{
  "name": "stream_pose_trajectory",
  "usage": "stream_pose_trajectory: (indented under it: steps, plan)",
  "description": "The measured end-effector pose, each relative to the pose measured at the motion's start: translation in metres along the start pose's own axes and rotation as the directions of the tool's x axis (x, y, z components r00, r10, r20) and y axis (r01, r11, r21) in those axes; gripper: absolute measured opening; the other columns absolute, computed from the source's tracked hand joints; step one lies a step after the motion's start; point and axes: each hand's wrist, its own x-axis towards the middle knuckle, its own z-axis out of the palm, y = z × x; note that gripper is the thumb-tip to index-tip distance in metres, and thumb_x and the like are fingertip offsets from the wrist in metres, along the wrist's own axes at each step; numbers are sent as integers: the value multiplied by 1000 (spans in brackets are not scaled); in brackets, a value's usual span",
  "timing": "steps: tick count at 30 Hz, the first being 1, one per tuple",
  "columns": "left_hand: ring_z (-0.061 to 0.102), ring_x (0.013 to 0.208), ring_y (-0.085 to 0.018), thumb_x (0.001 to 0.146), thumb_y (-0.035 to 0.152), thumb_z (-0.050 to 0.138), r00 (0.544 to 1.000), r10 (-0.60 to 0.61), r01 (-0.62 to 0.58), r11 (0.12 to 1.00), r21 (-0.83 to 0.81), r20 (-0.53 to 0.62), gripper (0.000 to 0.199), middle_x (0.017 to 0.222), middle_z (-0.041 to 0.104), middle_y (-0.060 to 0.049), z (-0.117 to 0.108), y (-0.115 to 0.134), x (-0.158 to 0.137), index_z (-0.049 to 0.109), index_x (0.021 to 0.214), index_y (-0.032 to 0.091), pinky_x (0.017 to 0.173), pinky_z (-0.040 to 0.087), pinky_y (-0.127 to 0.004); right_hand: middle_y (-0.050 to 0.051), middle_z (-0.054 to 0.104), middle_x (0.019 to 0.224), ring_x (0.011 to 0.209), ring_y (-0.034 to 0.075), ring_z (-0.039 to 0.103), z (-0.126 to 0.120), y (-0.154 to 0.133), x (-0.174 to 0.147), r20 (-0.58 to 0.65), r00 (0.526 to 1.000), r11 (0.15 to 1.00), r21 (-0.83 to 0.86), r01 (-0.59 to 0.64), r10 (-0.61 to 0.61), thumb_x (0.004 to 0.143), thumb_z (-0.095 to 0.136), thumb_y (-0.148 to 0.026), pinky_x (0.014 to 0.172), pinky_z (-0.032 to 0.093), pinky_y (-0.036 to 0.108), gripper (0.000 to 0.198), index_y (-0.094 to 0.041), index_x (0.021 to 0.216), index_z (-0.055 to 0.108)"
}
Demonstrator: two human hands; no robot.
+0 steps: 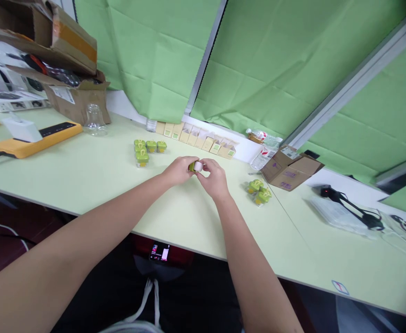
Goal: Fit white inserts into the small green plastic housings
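Note:
Between my two hands, over the middle of the table, is a small container with a green part and a whitish round part [197, 166]. My left hand [178, 170] is closed around its green side. The thumb and fingers of my right hand [214, 177] pinch the whitish end. Small clear cups with green lids [142, 156] stand grouped to the left of my hands. Another cluster of green-lidded cups [259, 191] sits to the right. Behind my hands runs a row of small beige boxes [195, 137].
An orange power strip [50, 138] and a clear glass flask [94, 121] are on the left, before stacked cardboard boxes [76, 99]. Plastic bottles [262, 158] and an open carton [289, 169] stand back right. A black cabled device [352, 208] lies farther right.

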Motion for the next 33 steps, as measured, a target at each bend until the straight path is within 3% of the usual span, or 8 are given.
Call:
stream_pose_trajectory:
  steps: [13, 19, 22, 24, 26, 29, 33]
  plan:
    - [57, 74, -15, 69, 13, 58, 999, -37, 37, 998, -53, 1, 35, 87, 69, 0, 1, -3, 0, 70, 102, 19, 70, 43, -27, 7, 65, 105, 92, 22, 62, 1, -2, 1, 0, 999, 998, -51, 32, -32, 74, 60, -12, 84, 54, 39, 34, -24, 106, 62]
    - [59, 85, -18, 68, 12, 57, 1000, -3, 1, 995, -97, -15, 53, 102, 70, -5, 0, -1, 3, 65, 119, 18, 79, 47, -30, 7, 62, 106, 93, 22, 61, -2, -1, 0, -54, 998, 999, -32, 19, -21, 78, 59, -16, 87, 54, 40, 32, -24, 109, 60]
    - [60, 94, -20, 71, 18, 60, 991, -119, 103, 972, -212, -64, 53, 115, 68, -8, -1, -7, 7, 63, 123, 18, 86, 48, -33, 8, 60, 107, 93, 21, 60, -3, -5, 0, -73, 997, 999, -26, 29, -31, 79, 59, -16, 86, 54, 39, 31, -24, 109, 59]
    - [61, 101, -21, 77, 25, 60, 962, -266, 219, 890, -400, -67, 45, 121, 66, -9, -4, -10, 10, 63, 122, 19, 87, 49, -34, 8, 60, 106, 93, 21, 60, -3, -10, 1, -95, 995, 999, -25, 35, -38, 80, 59, -16, 86, 55, 39, 30, -24, 108, 58]
    - [61, 107, -22, 83, 35, 58, 940, -336, 297, 724, -622, 58, 38, 122, 65, -11, -8, -11, 12, 65, 118, 19, 87, 50, -35, 8, 60, 106, 95, 22, 59, -3, -17, 2, -123, 992, 999, -24, 31, -33, 81, 58, -16, 86, 55, 39, 28, -24, 108, 58]
    - [63, 110, -24, 89, 45, 56, 927, -231, 373, 469, -801, 296, 38, 121, 66, -14, -13, -8, 10, 66, 112, 16, 92, 51, -38, 7, 60, 106, 96, 22, 59, -4, -25, 4, -152, 988, 1000, -5, 13, -13, 81, 58, -16, 87, 55, 39, 28, -25, 107, 58]
    - [64, 107, -21, 89, 45, 60, 926, -233, 365, 355, -861, 297, 35, 117, 67, -12, -11, -5, 7, 66, 109, 17, 98, 50, -36, 6, 61, 106, 95, 21, 60, -3, -29, 5, -174, 985, 999, 31, -4, 9, 81, 60, -18, 87, 56, 39, 28, -25, 107, 58]
